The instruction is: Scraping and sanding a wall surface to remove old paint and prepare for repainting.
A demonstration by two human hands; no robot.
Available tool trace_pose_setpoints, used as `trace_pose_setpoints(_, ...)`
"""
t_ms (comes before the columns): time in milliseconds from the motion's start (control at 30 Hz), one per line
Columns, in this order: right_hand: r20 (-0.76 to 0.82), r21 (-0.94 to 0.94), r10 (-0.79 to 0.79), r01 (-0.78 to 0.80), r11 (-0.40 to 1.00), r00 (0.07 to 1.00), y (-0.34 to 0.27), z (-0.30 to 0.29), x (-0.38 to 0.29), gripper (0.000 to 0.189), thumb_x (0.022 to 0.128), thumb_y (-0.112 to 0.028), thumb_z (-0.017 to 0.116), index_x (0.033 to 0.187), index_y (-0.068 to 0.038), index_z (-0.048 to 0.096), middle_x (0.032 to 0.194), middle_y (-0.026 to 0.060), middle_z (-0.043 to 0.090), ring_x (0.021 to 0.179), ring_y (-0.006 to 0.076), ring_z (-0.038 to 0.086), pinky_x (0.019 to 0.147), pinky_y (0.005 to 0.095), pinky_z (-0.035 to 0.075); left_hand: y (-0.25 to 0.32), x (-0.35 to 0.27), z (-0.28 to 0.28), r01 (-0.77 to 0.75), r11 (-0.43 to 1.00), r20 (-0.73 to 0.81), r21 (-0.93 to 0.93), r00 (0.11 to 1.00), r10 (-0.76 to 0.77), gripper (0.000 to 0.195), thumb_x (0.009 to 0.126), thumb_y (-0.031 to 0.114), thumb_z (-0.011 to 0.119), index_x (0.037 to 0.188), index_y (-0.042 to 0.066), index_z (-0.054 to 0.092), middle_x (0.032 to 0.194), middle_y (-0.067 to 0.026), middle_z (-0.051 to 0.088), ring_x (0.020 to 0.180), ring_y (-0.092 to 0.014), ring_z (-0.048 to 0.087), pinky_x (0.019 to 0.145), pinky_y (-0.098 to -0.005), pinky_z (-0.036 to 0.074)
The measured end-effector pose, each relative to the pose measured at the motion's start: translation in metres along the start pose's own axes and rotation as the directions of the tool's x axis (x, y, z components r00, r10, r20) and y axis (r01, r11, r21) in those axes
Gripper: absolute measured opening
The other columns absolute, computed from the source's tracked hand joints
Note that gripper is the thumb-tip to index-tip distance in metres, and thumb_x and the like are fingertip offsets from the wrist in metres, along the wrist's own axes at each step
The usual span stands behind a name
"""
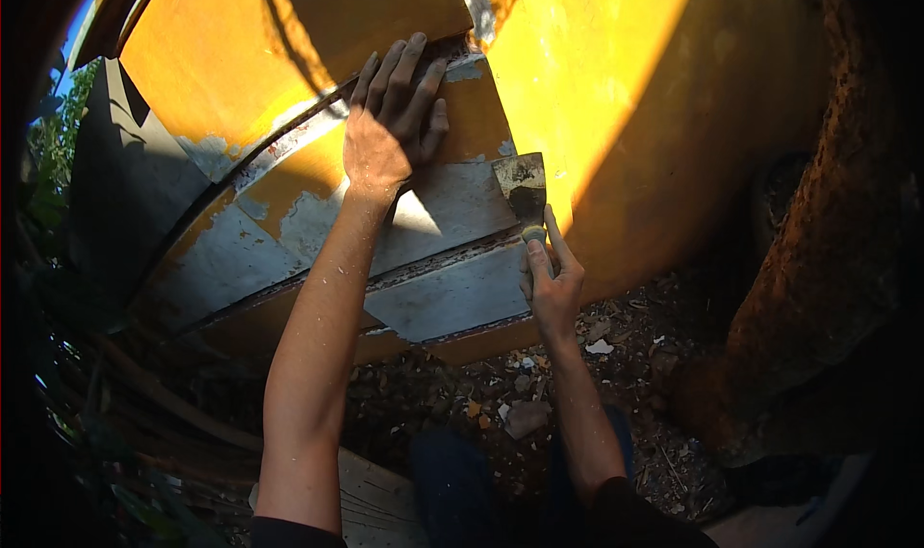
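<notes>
A large curved surface [606,64] with flaking yellow paint spreads across the upper view, partly sunlit. My left hand [393,115] lies on it with fingers spread, over a dark seam, and holds nothing. In my right hand [552,274] is the handle of a paint scraper [523,183], its broad, stained blade pointing up and lying close to the surface; whether the edge touches cannot be told. Between and below my hands, bare grey-white patches [447,302] show where paint is absent, beside narrow dark seams [447,263].
Ground with dry leaves and paint chips [599,346] lies below. A thick, rough brown trunk-like form [801,245] rises at the right. Green foliage [58,144] and a curved branch [173,396] are at the left. A pale board [379,505] lies at the bottom.
</notes>
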State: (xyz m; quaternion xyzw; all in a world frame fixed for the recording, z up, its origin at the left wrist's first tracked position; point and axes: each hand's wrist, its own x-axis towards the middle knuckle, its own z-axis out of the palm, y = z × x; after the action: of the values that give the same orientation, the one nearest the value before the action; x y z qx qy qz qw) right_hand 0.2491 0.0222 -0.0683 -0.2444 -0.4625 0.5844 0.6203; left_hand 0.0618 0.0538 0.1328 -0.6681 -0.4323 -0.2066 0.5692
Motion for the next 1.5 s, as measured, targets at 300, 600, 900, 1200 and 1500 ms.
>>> trace_pose_setpoints(300, -0.018, 0.028, -0.013, 0.013, 1.0, 1.0, 0.004, 0.003, 0.001, 0.054, 0.106, -0.009, 0.053, 0.158, -0.006, 0.039, 0.072, -0.0065, 0.045, 0.056, 0.0017, 0.036, 0.046, 0.0204, 0.031, 0.0, 0.003, 0.0, -0.011, 1.0, -0.007, 0.0, 1.0, 0.011, 0.045, 0.094, 0.025, 0.061, 0.138, 0.016, 0.06, 0.156, -0.0079, 0.045, 0.144, -0.027, 0.043, 0.121, -0.0473, 0.035)
trace_pose_setpoints(600, -0.049, 0.077, -0.036, 0.04, 0.996, 0.998, 0.013, 0.008, 0.007, 0.051, 0.105, -0.007, 0.056, 0.155, -0.008, 0.047, 0.079, -0.0073, 0.053, 0.057, 0.0015, 0.032, 0.048, 0.0226, 0.031, -0.002, 0.002, 0.004, -0.019, 1.0, -0.011, 0.016, 1.0, 0.019, 0.045, 0.094, 0.025, 0.061, 0.138, 0.016, 0.06, 0.156, -0.0084, 0.045, 0.143, -0.028, 0.043, 0.121, -0.0476, 0.036)
trace_pose_setpoints(900, -0.063, -0.112, -0.121, 0.113, 0.987, 0.991, 0.032, 0.014, 0.008, 0.05, 0.103, -0.009, 0.058, 0.151, 0.0, 0.048, 0.149, 0.0241, 0.055, 0.137, 0.0275, 0.054, 0.112, 0.0375, 0.043, -0.002, -0.003, 0.008, -0.024, 0.999, -0.022, -0.021, 0.999, 0.023, 0.045, 0.094, 0.025, 0.061, 0.138, 0.017, 0.059, 0.156, -0.0073, 0.044, 0.143, -0.027, 0.043, 0.121, -0.0471, 0.035)
trace_pose_setpoints(1200, -0.039, -0.187, -0.102, 0.093, 0.978, 0.994, 0.016, 0.004, 0.004, 0.052, 0.104, -0.006, 0.056, 0.154, -0.006, 0.047, 0.093, -0.0003, 0.064, 0.07, 0.0053, 0.048, 0.064, 0.0227, 0.046, -0.003, -0.004, 0.003, -0.015, 1.0, -0.019, -0.027, 1.0, 0.014, 0.044, 0.094, 0.024, 0.061, 0.137, 0.016, 0.06, 0.156, -0.0078, 0.045, 0.143, -0.027, 0.043, 0.121, -0.0469, 0.035)
trace_pose_setpoints(1500, -0.022, -0.092, -0.13, 0.127, 0.988, 0.991, 0.018, 0.011, 0.011, 0.053, 0.107, -0.009, 0.054, 0.158, -0.008, 0.04, 0.072, -0.0072, 0.045, 0.058, 0.0012, 0.036, 0.047, 0.0199, 0.031, -0.003, -0.003, 0.005, 0.0, 1.0, -0.023, -0.007, 1.0, 0.0, 0.043, 0.093, 0.024, 0.062, 0.135, 0.016, 0.062, 0.154, -0.0075, 0.047, 0.143, -0.027, 0.043, 0.12, -0.0464, 0.037)
